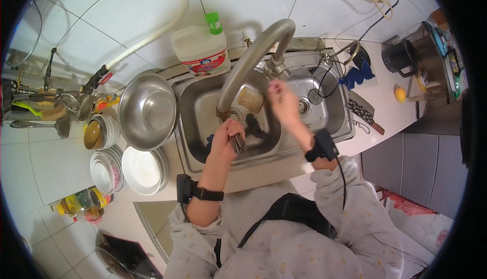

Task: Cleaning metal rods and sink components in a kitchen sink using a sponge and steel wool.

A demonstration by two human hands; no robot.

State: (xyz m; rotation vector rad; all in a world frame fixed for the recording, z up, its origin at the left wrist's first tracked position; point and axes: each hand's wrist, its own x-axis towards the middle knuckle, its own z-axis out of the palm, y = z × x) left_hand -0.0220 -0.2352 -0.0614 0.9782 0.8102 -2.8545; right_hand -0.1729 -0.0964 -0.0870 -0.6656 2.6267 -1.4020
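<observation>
My left hand (227,136) grips a bundle of thin, dark sticks or utensils (237,143) under the spout of the curved metal faucet (253,56), above the left basin (198,115). Slightly blurred, my right hand (282,102) is raised near the faucet's base (277,67), over the divider between the basins; nothing shows in it, and whether it touches the faucet handle cannot be told. A tan sponge or pad (250,99) and a dark scrubber or cloth (255,126) lie in the left basin.
Left of the sink stand a large steel bowl (148,111), stacked white bowls (142,170) and smaller stacks. Behind is a detergent jug (201,52) with a green cap. At the right lie a cleaver (361,111), a blue cloth (357,75), a black kettle (399,58) and a yellow fruit (400,94).
</observation>
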